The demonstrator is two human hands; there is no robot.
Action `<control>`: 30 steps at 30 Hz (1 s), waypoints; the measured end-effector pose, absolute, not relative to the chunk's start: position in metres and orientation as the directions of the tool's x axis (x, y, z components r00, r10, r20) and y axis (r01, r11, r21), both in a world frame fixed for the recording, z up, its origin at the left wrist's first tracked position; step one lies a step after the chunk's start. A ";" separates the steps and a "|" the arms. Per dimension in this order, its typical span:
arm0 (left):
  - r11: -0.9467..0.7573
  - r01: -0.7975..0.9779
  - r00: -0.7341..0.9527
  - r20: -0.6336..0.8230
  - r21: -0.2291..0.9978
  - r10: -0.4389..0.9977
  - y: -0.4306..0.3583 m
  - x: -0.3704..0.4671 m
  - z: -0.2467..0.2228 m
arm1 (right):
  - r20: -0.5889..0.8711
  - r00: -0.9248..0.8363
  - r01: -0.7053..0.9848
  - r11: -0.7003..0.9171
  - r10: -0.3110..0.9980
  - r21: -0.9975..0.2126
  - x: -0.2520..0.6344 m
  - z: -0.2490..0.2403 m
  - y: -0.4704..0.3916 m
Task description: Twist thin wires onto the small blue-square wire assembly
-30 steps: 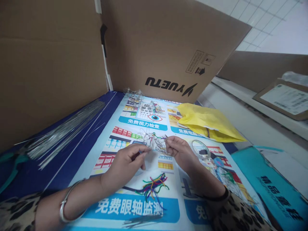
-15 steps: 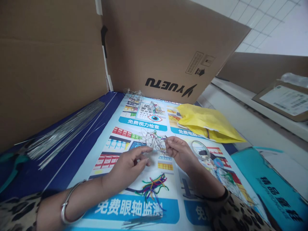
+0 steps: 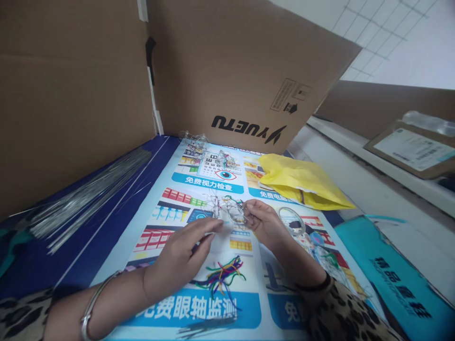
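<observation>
My left hand (image 3: 186,248) hovers over the printed sheet, fingers extended and thumb apart, with nothing visible in it. To its right, my right hand (image 3: 265,222) has thumb and index finger pinched on what looks like a thin wire; its full length is hard to make out. Just beyond the fingertips lies a loose tangle of thin wire pieces (image 3: 222,206) with bits of coloured thread. Nearer to me is a bunch of coloured cords (image 3: 225,274), purple, green, yellow and red. Several short dark wires (image 3: 206,327) lie at the bottom edge.
A bundle of long straight wires (image 3: 92,194) lies at left on the blue surface. Cardboard (image 3: 227,71) stands behind. At right are a yellow bag (image 3: 302,180), a clear roll of tape (image 3: 292,220) and a teal bag (image 3: 377,265). More wire tangles (image 3: 194,139) lie at the back.
My left hand's fingers have straightened and drawn closer together, with the hand slightly lower. My right hand stays pinched near the wire tangle. The whole view has shifted slightly.
</observation>
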State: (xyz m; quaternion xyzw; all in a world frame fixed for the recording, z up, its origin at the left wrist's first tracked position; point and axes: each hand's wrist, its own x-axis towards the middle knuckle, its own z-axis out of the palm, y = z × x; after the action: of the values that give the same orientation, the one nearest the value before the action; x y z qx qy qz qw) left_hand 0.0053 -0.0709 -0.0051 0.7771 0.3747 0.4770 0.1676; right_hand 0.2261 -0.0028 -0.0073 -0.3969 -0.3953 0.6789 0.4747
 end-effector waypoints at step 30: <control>-0.525 0.464 0.243 0.467 0.713 0.850 -0.074 0.004 -0.013 | 0.089 -0.058 -0.064 0.085 0.994 -0.994 0.224 -0.018 -0.018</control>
State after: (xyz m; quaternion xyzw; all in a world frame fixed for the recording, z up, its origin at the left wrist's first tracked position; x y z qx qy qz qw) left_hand 0.0037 -0.0740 -0.0126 0.7567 0.4341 0.4357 0.2215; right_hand 0.2241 -0.0181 -0.0175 -0.4466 -0.5206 0.5077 0.5213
